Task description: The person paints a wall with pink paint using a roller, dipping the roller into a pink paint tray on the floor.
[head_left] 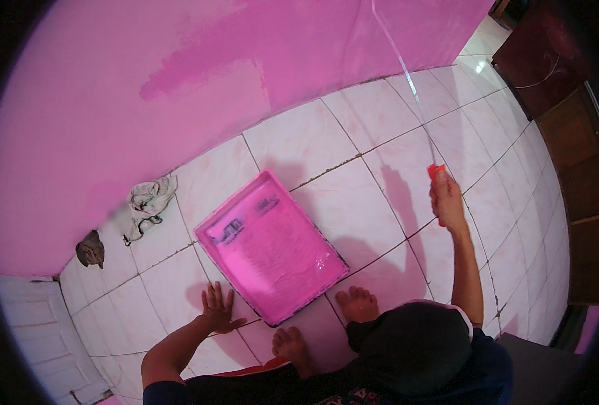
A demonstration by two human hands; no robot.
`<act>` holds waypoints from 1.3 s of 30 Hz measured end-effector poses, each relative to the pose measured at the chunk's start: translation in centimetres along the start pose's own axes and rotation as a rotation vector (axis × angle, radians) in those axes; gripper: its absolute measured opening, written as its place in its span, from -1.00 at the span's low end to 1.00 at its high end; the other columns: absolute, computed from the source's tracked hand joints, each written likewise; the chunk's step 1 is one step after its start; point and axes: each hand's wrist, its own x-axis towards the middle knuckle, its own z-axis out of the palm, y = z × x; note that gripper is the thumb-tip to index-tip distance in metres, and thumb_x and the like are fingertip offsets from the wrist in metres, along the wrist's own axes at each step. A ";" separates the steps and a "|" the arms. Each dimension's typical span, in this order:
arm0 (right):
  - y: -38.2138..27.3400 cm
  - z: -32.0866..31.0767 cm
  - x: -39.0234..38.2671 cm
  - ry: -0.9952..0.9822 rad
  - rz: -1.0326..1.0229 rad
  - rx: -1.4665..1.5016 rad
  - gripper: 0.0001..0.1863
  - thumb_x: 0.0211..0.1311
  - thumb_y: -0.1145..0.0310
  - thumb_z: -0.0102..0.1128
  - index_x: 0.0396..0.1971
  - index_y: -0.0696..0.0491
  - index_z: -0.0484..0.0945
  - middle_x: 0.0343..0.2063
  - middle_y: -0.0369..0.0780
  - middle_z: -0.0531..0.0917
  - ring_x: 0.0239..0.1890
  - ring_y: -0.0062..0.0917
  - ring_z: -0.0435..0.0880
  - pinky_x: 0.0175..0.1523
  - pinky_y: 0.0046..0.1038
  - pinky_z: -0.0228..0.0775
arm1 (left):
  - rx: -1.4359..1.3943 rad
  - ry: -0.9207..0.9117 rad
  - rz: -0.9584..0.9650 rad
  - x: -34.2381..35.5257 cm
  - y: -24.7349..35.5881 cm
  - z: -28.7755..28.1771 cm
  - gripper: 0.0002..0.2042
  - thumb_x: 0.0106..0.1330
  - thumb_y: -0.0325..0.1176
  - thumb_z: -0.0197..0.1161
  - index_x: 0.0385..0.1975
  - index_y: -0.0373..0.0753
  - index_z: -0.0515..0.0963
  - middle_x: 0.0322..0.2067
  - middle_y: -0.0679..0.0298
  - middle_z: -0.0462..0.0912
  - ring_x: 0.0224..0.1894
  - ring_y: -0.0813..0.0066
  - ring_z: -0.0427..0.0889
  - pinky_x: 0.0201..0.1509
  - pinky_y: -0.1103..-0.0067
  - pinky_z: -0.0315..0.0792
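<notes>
My right hand (448, 200), at the right, is closed round the orange handle of a paint roller (413, 86). Its thin metal rod runs up past the pink wall (97, 135), and its roller end is out of view. On the floor between my hands lies a pink paint tray (306, 220) with wet pink paint in it and dark patches near its far end. My left hand (218, 309) holds nothing; its fingers are spread over the tiles, just left of the tray's near corner and apart from it.
A crumpled pale cloth (152, 196) and a small brown item (90, 249) lie by the wall's foot. A white panelled door (40, 337) is at lower left. Dark wooden furniture (576, 175) stands along the right. My bare feet (358, 304) are close to the tray's near edge.
</notes>
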 end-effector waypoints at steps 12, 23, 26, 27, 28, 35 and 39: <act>11.8 -0.6 0.5 -0.056 0.114 -0.301 -0.42 0.46 -0.15 -0.03 -0.35 0.15 0.56 -0.62 -0.40 0.40 -0.56 -0.71 0.33 -0.47 -0.53 0.20 | 0.040 -0.037 -0.017 0.0 0.0 0.1 0.14 0.23 0.56 -0.24 0.49 -0.35 -0.37 0.40 -0.46 -0.57 0.42 -0.49 -0.70 0.38 -0.25 -0.57; 4.0 -2.2 -1.3 0.003 0.168 -0.244 -0.43 0.44 -0.17 0.01 -0.38 0.14 0.52 -0.67 -0.45 0.33 -0.68 -0.79 0.21 -0.62 -0.60 0.04 | 0.025 -0.035 -0.014 0.1 0.0 -0.1 0.16 0.23 0.55 -0.20 0.48 -0.35 -0.40 0.41 -0.43 -0.59 0.42 -0.45 -0.73 0.39 -0.23 -0.60; 0.2 -2.9 -1.8 0.037 0.118 -0.202 -0.45 0.45 -0.15 0.00 -0.34 0.12 0.52 -0.67 -0.46 0.33 -0.69 -0.80 0.21 -0.63 -0.61 0.03 | 0.017 -0.041 -0.024 0.2 0.1 -0.1 0.16 0.22 0.55 -0.19 0.48 -0.36 -0.37 0.40 -0.45 -0.58 0.42 -0.47 -0.72 0.38 -0.23 -0.60; -0.5 -3.2 -1.7 0.054 0.074 -0.204 -0.46 0.45 -0.15 -0.01 -0.30 0.12 0.52 -0.66 -0.46 0.32 -0.70 -0.83 0.19 -0.65 -0.64 0.01 | 0.018 -0.042 -0.018 0.3 0.1 -0.1 0.16 0.22 0.55 -0.19 0.48 -0.36 -0.37 0.40 -0.45 -0.58 0.42 -0.47 -0.72 0.38 -0.23 -0.60; -1.2 -3.4 -1.5 0.058 0.075 -0.204 -0.46 0.45 -0.15 -0.01 -0.30 0.12 0.52 -0.66 -0.46 0.32 -0.70 -0.83 0.19 -0.65 -0.64 0.01 | 0.008 -0.027 -0.008 0.2 0.0 0.0 0.17 0.21 0.56 -0.19 0.48 -0.37 -0.36 0.40 -0.46 -0.57 0.42 -0.48 -0.71 0.38 -0.24 -0.60; -3.8 -2.9 -0.1 0.028 -0.030 -0.073 -0.51 0.50 -0.15 -0.11 -0.40 -0.01 0.40 -0.69 -0.48 0.28 -0.76 -0.87 0.09 -0.71 -0.67 -0.13 | -0.002 -0.002 0.001 0.2 -0.2 0.4 0.17 0.21 0.57 -0.20 0.48 -0.39 -0.34 0.39 -0.49 -0.57 0.41 -0.52 -0.70 0.37 -0.25 -0.59; 1.2 -2.4 2.2 -0.018 0.022 0.001 -0.44 0.48 -0.19 -0.10 -0.12 0.06 0.52 -0.63 -0.46 0.35 -0.74 -0.86 0.18 -0.70 -0.70 -0.05 | -0.002 -0.004 0.007 0.1 0.0 0.1 0.17 0.21 0.57 -0.21 0.48 -0.39 -0.34 0.39 -0.49 -0.56 0.41 -0.52 -0.69 0.37 -0.26 -0.59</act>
